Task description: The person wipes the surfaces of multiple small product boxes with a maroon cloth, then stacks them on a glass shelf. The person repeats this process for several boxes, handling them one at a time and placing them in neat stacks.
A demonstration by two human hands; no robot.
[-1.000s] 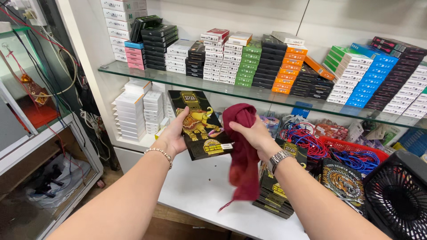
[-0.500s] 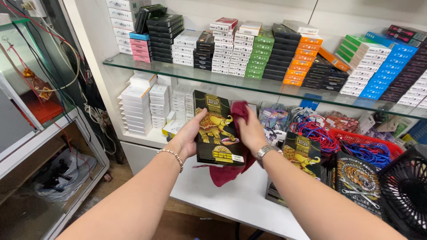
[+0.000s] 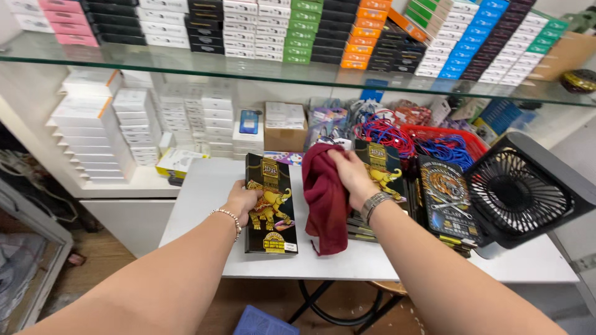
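The left hand grips the left long edge of a flat black rectangular box printed with a golden elephant, its fingers wrapped around that edge and the thumb on the printed face. The box is tilted up from the white worktop, its long axis running away from the person, top end toward the shelves.

Just to the right of those fingers hangs a dark red cloth, bunched at its top in the right hand, whose fingers are curled tight over the fabric. The cloth's left fold lies against or just beside the box's right edge, so the right hand is the nearer one to that face. Behind the cloth stands a stack of similar black boxes, and farther right a black square fan.
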